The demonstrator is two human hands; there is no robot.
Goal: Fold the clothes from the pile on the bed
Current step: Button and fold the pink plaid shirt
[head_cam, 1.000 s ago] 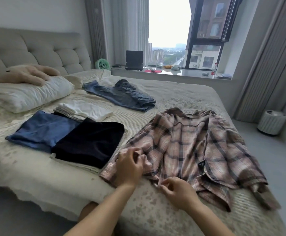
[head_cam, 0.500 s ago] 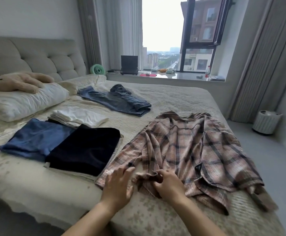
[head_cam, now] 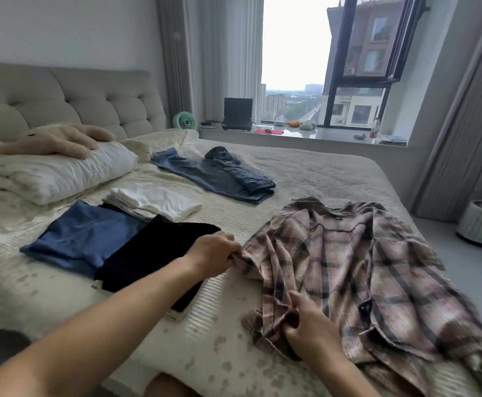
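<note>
A: Where's the shirt (head_cam: 357, 270)?

B: Spread on the bed (head_cam: 320, 173), at the near right, collar toward the window, wrinkled and not yet folded.

A: And the hands?

B: The left hand (head_cam: 211, 257) pinches the shirt's left edge, probably the sleeve end, and holds it out toward the dark stack. The right hand (head_cam: 311, 333) has its fingers curled into bunched cloth at the near hem.

A: Why grip in two places?

B: My guess is to pull the left side flat. One hand anchors the hem while the other draws the edge sideways, so the creases come out before any fold.

A: What about the folded things?

B: A blue piece (head_cam: 82, 239), a black piece (head_cam: 154, 253) and a white piece (head_cam: 154, 200) lie in a cluster on the left, well apart from the working space. They look done. Parking them there keeps room for the shirt.

A: The jeans (head_cam: 219, 177)?

B: Farther back, laid roughly, with a dark lump (head_cam: 221, 154) at their top. I can't tell if they are finished.
</note>
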